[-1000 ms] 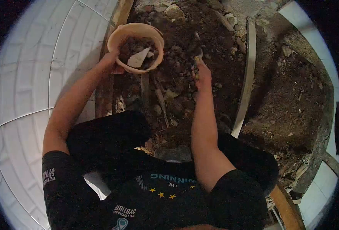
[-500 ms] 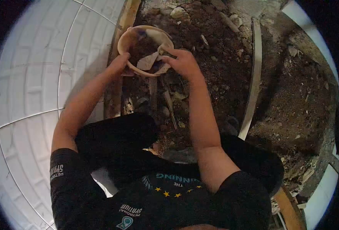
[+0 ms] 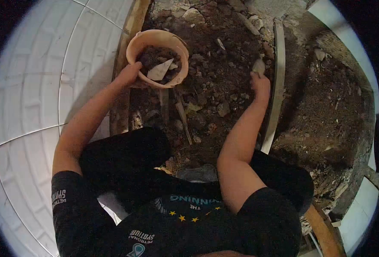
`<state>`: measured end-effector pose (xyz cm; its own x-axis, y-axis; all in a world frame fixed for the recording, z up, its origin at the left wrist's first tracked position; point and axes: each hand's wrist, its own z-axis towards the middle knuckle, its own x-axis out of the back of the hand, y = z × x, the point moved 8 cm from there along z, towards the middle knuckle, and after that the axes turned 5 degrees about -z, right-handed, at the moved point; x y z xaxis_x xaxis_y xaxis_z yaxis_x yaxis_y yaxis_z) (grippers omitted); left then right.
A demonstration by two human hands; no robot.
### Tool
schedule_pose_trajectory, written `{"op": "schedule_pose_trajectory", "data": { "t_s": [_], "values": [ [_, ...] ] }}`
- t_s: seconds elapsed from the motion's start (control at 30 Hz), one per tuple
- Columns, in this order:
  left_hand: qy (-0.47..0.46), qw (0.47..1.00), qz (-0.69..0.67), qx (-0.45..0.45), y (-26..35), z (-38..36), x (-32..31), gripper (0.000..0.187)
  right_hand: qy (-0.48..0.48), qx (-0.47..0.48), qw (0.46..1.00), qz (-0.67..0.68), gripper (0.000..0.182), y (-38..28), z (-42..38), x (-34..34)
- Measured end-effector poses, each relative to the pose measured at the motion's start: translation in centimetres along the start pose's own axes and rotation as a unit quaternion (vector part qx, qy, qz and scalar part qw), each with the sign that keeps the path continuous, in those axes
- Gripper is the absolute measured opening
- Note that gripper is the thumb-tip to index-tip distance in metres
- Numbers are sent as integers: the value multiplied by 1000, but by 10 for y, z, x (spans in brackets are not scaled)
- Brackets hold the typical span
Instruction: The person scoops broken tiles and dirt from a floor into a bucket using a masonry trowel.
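While the left hand (image 3: 128,73) grips the rubble-filled bowl (image 3: 134,48) by its near rim, the right hand (image 3: 260,83) closes fingers on a stone (image 3: 258,66) beside the strip (image 3: 278,77), seemingly gathering debris; carrying it to the bowl looks next

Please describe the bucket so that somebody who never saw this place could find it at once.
Start at the white tiled floor on the left and follow it to the edge of the dug-up soil. There the left hand grips the rim of a round bucket. It alone is smooth and pale orange, and it holds rubble with one flat light shard.
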<state>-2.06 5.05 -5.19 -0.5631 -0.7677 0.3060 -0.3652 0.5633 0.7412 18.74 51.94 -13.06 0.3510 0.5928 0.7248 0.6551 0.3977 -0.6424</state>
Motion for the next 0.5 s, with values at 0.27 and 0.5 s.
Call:
{"op": "schedule_pose_trajectory", "data": {
  "t_s": [0.27,0.5],
  "values": [
    [32,998,46,20,14,-20,-6,37,-14,-97,993,-73,49,0,-25,-58],
    [4,999,30,16,6,-12,-6,37,21,-49,994,-93,46,-31,-24,-80]
  ]
}}
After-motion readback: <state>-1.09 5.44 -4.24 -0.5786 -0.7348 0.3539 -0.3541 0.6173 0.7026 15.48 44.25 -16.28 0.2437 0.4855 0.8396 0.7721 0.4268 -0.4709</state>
